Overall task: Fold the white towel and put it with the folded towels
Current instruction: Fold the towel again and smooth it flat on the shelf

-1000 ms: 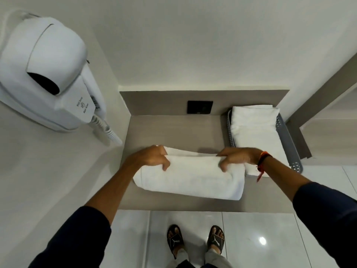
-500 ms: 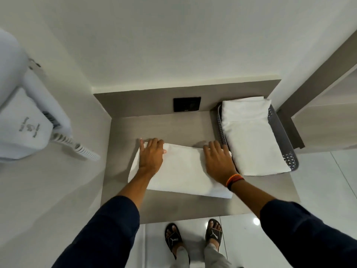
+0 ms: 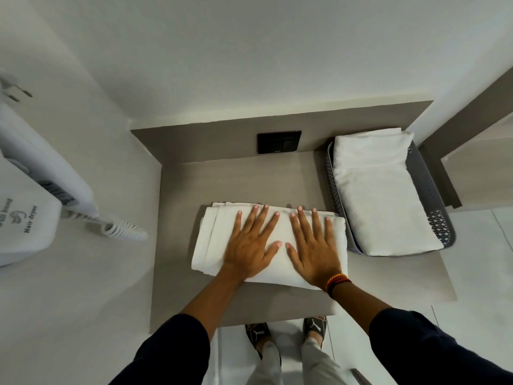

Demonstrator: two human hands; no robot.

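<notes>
While hands press towel [image 3: 211, 240], label [image 3: 30, 219] reads "Hair dryer".

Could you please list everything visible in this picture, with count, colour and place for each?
white towel: one, white, folded on the counter under both hands
folded towels: a stack, white, in the basket
basket: one, grey, perforated, right end of the counter
counter: one, grey-brown, centre
wall socket: one, black, back panel
hair dryer: one, white, left wall, coiled cord
sandals: two, black, on the floor below
wristband: one, red and black, right wrist
left hand: flat on the towel, fingers spread
right hand: flat on the towel, fingers spread
</notes>
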